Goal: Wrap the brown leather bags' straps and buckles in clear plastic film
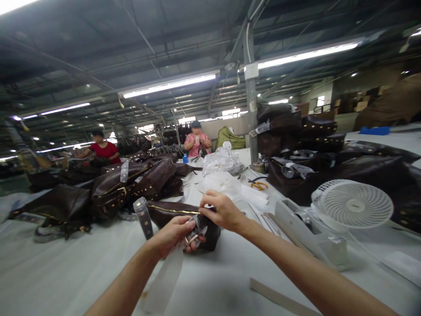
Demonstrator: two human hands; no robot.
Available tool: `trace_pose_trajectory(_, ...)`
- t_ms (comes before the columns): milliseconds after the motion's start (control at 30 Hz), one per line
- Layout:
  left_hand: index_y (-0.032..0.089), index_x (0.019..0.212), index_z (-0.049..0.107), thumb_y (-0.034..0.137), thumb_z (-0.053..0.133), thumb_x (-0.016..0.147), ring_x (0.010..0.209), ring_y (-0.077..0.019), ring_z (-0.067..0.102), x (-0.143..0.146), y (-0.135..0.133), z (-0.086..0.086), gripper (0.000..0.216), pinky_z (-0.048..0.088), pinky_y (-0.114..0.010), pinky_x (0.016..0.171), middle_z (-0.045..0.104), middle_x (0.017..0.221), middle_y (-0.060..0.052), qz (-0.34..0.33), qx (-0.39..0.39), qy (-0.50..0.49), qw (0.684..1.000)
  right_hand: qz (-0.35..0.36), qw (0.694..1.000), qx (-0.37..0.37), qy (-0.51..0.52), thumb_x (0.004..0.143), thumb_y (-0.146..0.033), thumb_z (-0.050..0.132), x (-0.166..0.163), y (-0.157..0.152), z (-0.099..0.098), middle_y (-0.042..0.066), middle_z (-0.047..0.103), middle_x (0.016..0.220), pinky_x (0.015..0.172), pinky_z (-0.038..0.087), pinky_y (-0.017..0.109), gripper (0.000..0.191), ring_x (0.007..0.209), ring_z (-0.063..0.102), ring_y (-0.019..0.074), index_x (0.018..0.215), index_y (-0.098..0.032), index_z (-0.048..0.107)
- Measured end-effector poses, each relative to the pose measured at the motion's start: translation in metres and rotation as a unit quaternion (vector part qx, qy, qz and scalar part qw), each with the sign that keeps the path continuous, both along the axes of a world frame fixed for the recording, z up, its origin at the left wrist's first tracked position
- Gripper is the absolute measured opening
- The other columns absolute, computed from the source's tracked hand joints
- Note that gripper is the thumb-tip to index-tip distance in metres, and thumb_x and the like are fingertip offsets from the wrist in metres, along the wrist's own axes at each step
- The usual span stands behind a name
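Note:
A dark brown leather bag with a gold zipper lies on the white table in front of me. My left hand is closed around a metal buckle in clear plastic film, at the bag's near side. Just above it, my right hand pinches at the zipper's right end, thumb against fingers. What lies between those fingertips is hidden. A plastic-wrapped strap with metal studs stands up at the bag's left end.
Brown bags are heaped at the left, more bags at the right. Crumpled plastic lies ahead, near orange-handled scissors. A white fan stands right. A paper strip lies in front. Two people work beyond.

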State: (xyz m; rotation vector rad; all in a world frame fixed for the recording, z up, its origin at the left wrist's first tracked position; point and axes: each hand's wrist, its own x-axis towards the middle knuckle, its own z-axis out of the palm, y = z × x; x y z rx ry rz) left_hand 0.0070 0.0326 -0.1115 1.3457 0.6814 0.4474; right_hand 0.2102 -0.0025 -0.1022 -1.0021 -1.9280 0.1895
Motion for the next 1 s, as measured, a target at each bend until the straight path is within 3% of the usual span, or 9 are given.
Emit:
trace_pose_trajectory(100, 0.011, 0.094, 0.058, 0.047, 0.076, 0.071, 0.05, -0.0115, 0.061, 0.001, -0.003, -0.001, 0.046, 0.042, -0.017, 0.041, 0.07, 0.079, -0.012, -0.002, 0.0, -0.006, 1.0, -0.025, 0.994, 0.101, -0.041, 0.084, -0.018, 0.059, -0.004, -0.027, -0.017, 0.003, 0.058, 0.083, 0.07, 0.043, 0.025, 0.008, 0.078, 0.055, 0.0147, 0.077, -0.019, 0.063)
trace_pose_trajectory(267, 0.012, 0.093, 0.058, 0.046, 0.076, 0.072, 0.048, -0.0126, 0.061, 0.002, -0.007, -0.002, 0.044, 0.042, -0.016, 0.041, 0.065, 0.063, -0.005, -0.001, 0.003, -0.011, 1.0, -0.055, 0.993, 0.102, -0.03, 0.082, -0.02, 0.064, -0.017, -0.044, -0.04, 0.004, 0.058, 0.089, 0.069, 0.047, 0.025, 0.006, 0.08, 0.058, 0.016, 0.087, -0.02, 0.062)
trace_pose_trajectory(367, 0.013, 0.094, 0.058, 0.046, 0.076, 0.072, 0.05, -0.013, 0.062, 0.002, -0.009, -0.001, 0.044, 0.044, -0.017, 0.042, 0.066, 0.068, -0.006, 0.008, 0.005, -0.006, 1.0, -0.072, 0.993, 0.09, -0.003, 0.083, -0.02, 0.062, -0.024, -0.042, -0.041, 0.003, 0.057, 0.087, 0.07, 0.047, 0.025, 0.003, 0.079, 0.058, 0.0153, 0.081, -0.02, 0.061)
trace_pose_trajectory(433, 0.012, 0.093, 0.058, 0.046, 0.076, 0.071, 0.051, -0.0132, 0.062, 0.001, -0.011, 0.0, 0.044, 0.046, -0.018, 0.044, 0.067, 0.074, -0.008, 0.015, 0.006, -0.004, 1.0, -0.077, 0.993, 0.087, -0.002, 0.086, -0.019, 0.059, -0.027, -0.041, -0.04, 0.002, 0.056, 0.084, 0.067, 0.047, 0.023, 0.011, 0.074, 0.057, 0.0135, 0.075, -0.02, 0.059)
trace_pose_trajectory(733, 0.011, 0.094, 0.058, 0.046, 0.078, 0.069, 0.057, -0.0162, 0.065, -0.002, -0.009, -0.003, 0.047, 0.049, -0.022, 0.049, 0.068, 0.082, -0.011, 0.003, -0.011, -0.011, 1.0, -0.152, 0.973, 0.135, -0.106, 0.087, -0.013, 0.047, -0.03, -0.043, -0.041, 0.006, 0.055, 0.079, 0.058, 0.045, 0.026, 0.015, 0.068, 0.055, 0.0167, 0.074, -0.019, 0.053)
trace_pose_trajectory(833, 0.011, 0.098, 0.059, 0.046, 0.077, 0.071, 0.062, -0.0181, 0.067, 0.0, -0.007, -0.006, 0.048, 0.05, -0.024, 0.052, 0.068, 0.085, -0.013, -0.016, -0.019, -0.028, 0.999, -0.159, 0.974, 0.14, -0.079, 0.087, -0.012, 0.045, -0.029, -0.045, -0.041, 0.01, 0.06, 0.089, 0.066, 0.05, 0.03, 0.016, 0.077, 0.059, 0.0193, 0.075, -0.018, 0.054)
trace_pose_trajectory(900, 0.011, 0.098, 0.06, 0.045, 0.077, 0.071, 0.064, -0.0193, 0.068, 0.0, -0.006, -0.006, 0.047, 0.05, -0.025, 0.054, 0.068, 0.086, -0.013, -0.026, -0.017, -0.032, 0.999, -0.177, 0.97, 0.15, -0.071, 0.086, -0.011, 0.047, -0.028, -0.047, -0.042, 0.016, 0.061, 0.11, 0.08, 0.051, 0.04, 0.014, 0.096, 0.059, 0.0257, 0.076, -0.017, 0.055)
trace_pose_trajectory(1000, 0.011, 0.097, 0.06, 0.044, 0.077, 0.071, 0.067, -0.0209, 0.068, 0.0, -0.005, -0.005, 0.045, 0.05, -0.027, 0.057, 0.069, 0.087, -0.013, -0.033, -0.017, -0.022, 0.999, -0.188, 0.972, 0.125, -0.066, 0.082, -0.01, 0.052, -0.025, -0.046, -0.043, 0.021, 0.046, 0.139, 0.097, 0.043, 0.053, 0.009, 0.127, 0.045, 0.0348, 0.077, -0.017, 0.056)
